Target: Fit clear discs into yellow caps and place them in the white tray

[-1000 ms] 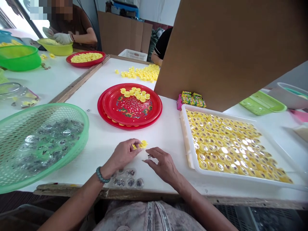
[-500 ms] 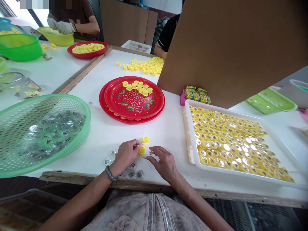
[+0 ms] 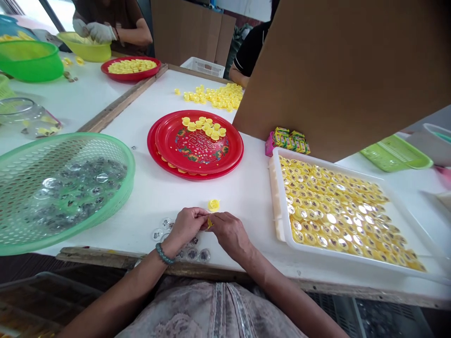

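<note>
A small yellow piece [image 3: 210, 222] sits between the person's two hands, low over the middle of the white table [image 3: 253, 188] and largely covered by fingers. The left hand [image 3: 188, 224] pinches it with thumb and forefinger; the right hand [image 3: 229, 232] comes in from the other side, its fingertips drawn together against the piece. Whether anything else lies between them is hidden.

The piece looks like light, fairly stiff moulded plastic, probably smooth enough to slip from a loose pinch but not easily broken. Its rim seems the best hold, gripped lightly from opposite edges so that the middle stays free.

A second yellow piece [image 3: 213, 205] rests just beyond the fingertips. Clear round cases [image 3: 192, 254] with dark prints lie near the left wrist, partly hidden by it; their thin-looking shells would be better lifted by the edges than pressed on top.

Farther out, a green basket [image 3: 21, 169] on the left holds many more cases, stacked red plates [image 3: 165, 145] ahead carry yellow pieces, and a white tray [image 3: 276, 202] on the right holds glossy yellow discs [image 3: 331, 206]. A co-worker's gloved hand [image 3: 101, 33] is over a yellow bowl [image 3: 95, 52].
</note>
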Available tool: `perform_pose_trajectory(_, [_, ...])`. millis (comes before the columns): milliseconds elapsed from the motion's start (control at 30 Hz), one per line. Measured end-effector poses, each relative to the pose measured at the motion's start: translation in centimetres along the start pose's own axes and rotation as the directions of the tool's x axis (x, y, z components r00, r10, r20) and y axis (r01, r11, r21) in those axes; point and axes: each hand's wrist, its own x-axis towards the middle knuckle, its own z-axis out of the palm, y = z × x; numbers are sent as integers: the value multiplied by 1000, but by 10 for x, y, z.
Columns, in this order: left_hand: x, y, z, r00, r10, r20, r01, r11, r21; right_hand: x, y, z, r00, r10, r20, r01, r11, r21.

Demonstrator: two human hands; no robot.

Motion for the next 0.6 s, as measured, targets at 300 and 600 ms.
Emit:
perform_pose_trajectory(300, [3, 0, -2, 999, -20, 38, 23, 997, -71, 13, 1, -4, 980, 86, 179, -105, 989, 102])
perform_pose_trajectory(600, [6, 8, -4, 992, -81, 100, 76, 996, 52, 15, -8, -18, 966, 23, 258, -26, 1000, 6])
